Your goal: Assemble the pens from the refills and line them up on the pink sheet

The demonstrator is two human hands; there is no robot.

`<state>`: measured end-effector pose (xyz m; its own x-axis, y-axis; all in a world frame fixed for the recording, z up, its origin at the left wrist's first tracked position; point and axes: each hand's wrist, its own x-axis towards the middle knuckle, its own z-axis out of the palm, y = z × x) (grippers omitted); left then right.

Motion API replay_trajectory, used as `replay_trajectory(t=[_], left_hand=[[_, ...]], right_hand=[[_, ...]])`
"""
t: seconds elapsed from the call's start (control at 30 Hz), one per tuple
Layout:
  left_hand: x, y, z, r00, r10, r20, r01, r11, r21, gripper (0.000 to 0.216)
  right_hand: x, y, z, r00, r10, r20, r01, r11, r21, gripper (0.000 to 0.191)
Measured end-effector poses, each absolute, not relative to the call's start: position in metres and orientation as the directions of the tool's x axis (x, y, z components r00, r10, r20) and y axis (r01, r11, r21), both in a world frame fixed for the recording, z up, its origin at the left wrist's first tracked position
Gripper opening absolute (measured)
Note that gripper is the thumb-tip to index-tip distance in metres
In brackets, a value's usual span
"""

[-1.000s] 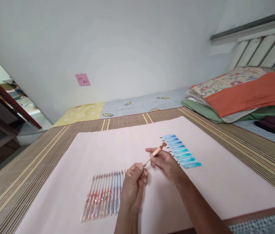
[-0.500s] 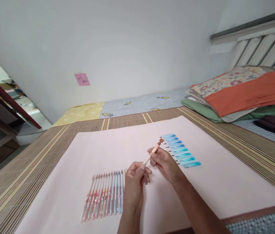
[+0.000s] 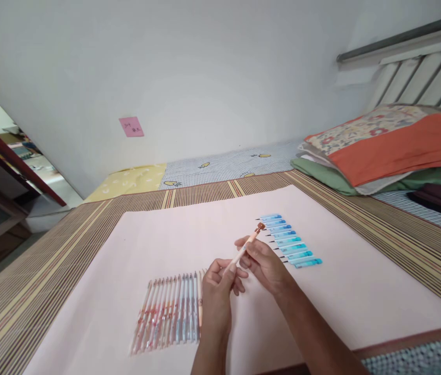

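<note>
Fingers of my left hand (image 3: 220, 284) and right hand (image 3: 261, 260) pinch a peach pen (image 3: 244, 249); blue caps (image 3: 289, 242) lie just beyond.

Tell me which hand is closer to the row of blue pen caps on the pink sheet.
Right. The right hand sits just beside the row of blue pen caps, not touching it. The left hand is farther off, by the row of pens.

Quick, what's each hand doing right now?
Left hand: closed, pinching the lower end of the peach pen.
Right hand: closed, gripping the same pen higher up, below its brown top.
</note>
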<state>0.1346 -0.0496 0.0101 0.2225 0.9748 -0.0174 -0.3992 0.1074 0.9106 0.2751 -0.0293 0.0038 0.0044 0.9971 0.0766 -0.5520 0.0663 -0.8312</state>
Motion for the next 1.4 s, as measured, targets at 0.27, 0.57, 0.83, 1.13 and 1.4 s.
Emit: replay_trajectory(t=[0.27,0.57,0.83,1.13,1.4], left_hand=[[0.135,-0.047,0.006,0.305,0.947,-0.097,-0.48,0.24,0.844,0.033],[0.132,-0.053,0.015,0.141,0.989,0.043,-0.263,-0.004,0.965,0.024],[0.13,-0.043,0.009,0.483,0.862,-0.155,-0.482,0.41,0.775,0.036],[0.131,-0.056,0.01,0.059,0.973,0.224,0.155,-0.231,0.961,0.019],[0.131,-0.048,0.012,0.371,0.927,-0.054,-0.325,0.184,0.928,0.038]], right_hand=[[0.276,-0.029,0.001,0.032,0.994,0.104,-0.444,0.107,-0.889,0.031],[0.267,-0.032,0.004,0.025,0.995,0.099,-0.5,0.098,-0.861,0.029],[0.277,-0.033,0.01,-0.02,0.993,0.115,-0.429,0.095,-0.898,0.031],[0.266,-0.027,-0.002,0.107,0.988,0.115,-0.4,0.149,-0.904,0.031],[0.272,-0.033,0.011,0.022,0.996,0.085,-0.481,0.085,-0.872,0.027]])
